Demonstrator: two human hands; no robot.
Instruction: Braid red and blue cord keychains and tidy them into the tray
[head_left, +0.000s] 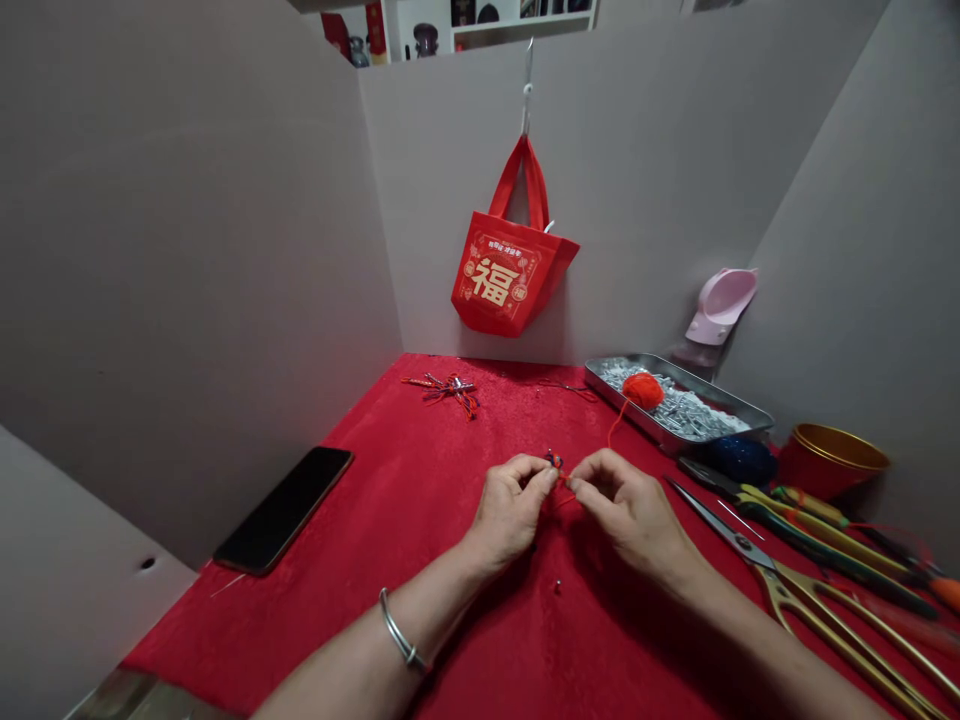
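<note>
Over the middle of the red cloth, my left hand [511, 508] is pinched closed on a small bundle wound with dark blue and red yarn [554, 459]. Only the bundle's top shows above the fingertips. Close beside it, my right hand [628, 508] pinches a strand of orange-red yarn [564, 500] between thumb and fingers. Another length of this colour rises behind the right hand to the orange-red yarn ball [643, 390], which rests on metal pieces in a tray. One small metal piece [557, 585] lies on the cloth below the hands.
Metal tray [637, 425] of nails or similar pins, back right. Gold-handled scissors [772, 572], pliers [817, 540], a dark blue yarn ball [742, 459] and a red-gold bowl [825, 465] crowd the right. Left: phone [285, 510], wrapped bundles [450, 387]. A red bag [514, 275] hangs behind.
</note>
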